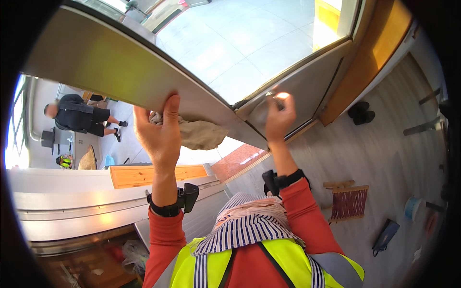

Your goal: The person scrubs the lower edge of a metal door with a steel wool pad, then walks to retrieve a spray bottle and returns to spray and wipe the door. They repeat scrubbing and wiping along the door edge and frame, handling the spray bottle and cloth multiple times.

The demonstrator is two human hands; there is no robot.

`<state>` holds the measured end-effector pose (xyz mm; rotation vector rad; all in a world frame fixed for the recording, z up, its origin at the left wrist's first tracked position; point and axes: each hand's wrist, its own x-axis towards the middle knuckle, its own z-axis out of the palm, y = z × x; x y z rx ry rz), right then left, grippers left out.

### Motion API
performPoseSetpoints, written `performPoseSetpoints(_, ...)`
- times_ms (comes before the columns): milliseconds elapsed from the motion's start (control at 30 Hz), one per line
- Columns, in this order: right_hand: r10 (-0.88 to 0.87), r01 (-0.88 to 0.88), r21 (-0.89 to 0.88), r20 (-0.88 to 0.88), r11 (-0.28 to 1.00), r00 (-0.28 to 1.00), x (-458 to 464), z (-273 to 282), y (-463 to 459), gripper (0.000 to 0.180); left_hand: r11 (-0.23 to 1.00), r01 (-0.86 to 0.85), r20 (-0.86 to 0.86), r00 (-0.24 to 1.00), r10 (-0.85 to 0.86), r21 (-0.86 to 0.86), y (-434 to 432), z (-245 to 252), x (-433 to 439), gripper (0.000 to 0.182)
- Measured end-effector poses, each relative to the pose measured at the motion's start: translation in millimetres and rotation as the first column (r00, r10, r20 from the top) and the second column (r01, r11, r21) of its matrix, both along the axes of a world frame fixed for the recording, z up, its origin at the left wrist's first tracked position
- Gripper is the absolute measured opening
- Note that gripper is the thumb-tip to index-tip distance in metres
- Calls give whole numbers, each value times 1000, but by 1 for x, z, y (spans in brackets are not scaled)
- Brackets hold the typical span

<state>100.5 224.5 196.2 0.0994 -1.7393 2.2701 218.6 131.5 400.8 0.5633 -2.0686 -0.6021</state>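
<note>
My left hand (161, 133) grips the lower edge of a metal-framed glass door leaf (119, 68), thumb on its face and some fingers hidden behind it. A beige cloth (201, 135) is bunched beside that hand and hangs past the door's edge; how it is held cannot be told. Curled fingers of my right hand (281, 118) are at a small shiny metal fitting (269, 94), apparently a handle, on the adjoining metal door panel (306, 86). A bright glint partly hides this contact.
An orange wooden frame (367, 64) borders the right panel. Dark slippers (360, 112), a low folding stool (349, 203) and a dark case (386, 235) lie on the right floor. Another person (77, 113) stands beyond the door at left. A metal ledge (90, 205) runs below.
</note>
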Motion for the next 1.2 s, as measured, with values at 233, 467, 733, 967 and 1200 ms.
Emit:
performPoseSetpoints(233, 75, -68, 78, -86, 995, 994, -26, -1, 14, 16, 999, -50, -11, 999, 50, -14, -3, -5, 1, 39)
performPoseSetpoints(467, -19, 18, 42, 34, 999, 999, -62, -6, 28, 16, 998, -51, -8, 999, 51, -24, -5, -6, 2, 40)
performPoseSetpoints(733, -21, 38, -168, 103, 985, 994, -79, 4, 38, 18, 996, -65, -4, 998, 65, 57, -1, -8, 4, 38)
performPoseSetpoints(967, 2, 7, -58, 157, 998, 988, -68, 3, 31, 21, 996, -79, 5, 997, 78, 41, -1, -8, 1, 41)
performPoseSetpoints(1200, 33, -32, 29, -46, 999, 998, -60, -6, 25, 15, 993, -71, -38, 996, 74, 92, -3, -10, 2, 42)
